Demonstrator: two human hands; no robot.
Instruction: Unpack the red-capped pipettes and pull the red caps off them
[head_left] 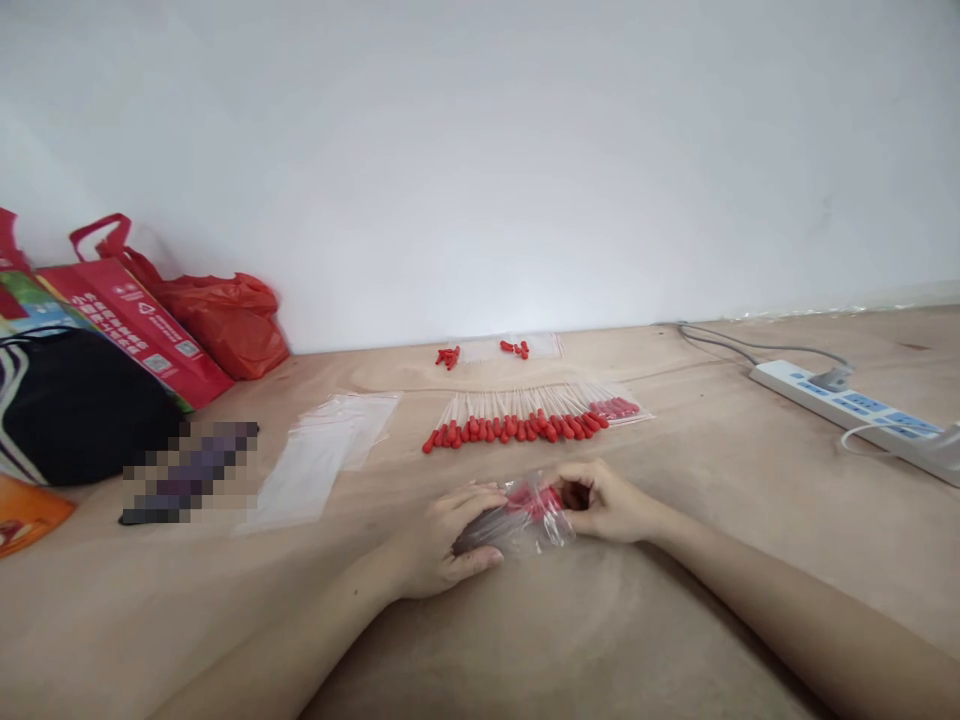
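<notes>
Between my two hands is a clear plastic bag [551,525] with red-tipped sticks [534,500] showing through it. My left hand [454,545] curls round the bag's left end, thumb below and fingers above. At the bag's right end my right hand [604,502] pinches the plastic and the red tips between thumb and fingers. Just beyond my hands lies a row of white sticks with red bulb-shaped tips [517,428], tips toward me. A filled clear bag of red tips [615,408] rests at the row's right end.
Flat clear zip bags [307,465] lie in a stack at left, near a pixelated dark object [195,475]. More red pieces [448,357] lie by the wall. A power strip [855,405] sits at right. Red bags [225,320] and a black bag [82,410] stand at far left.
</notes>
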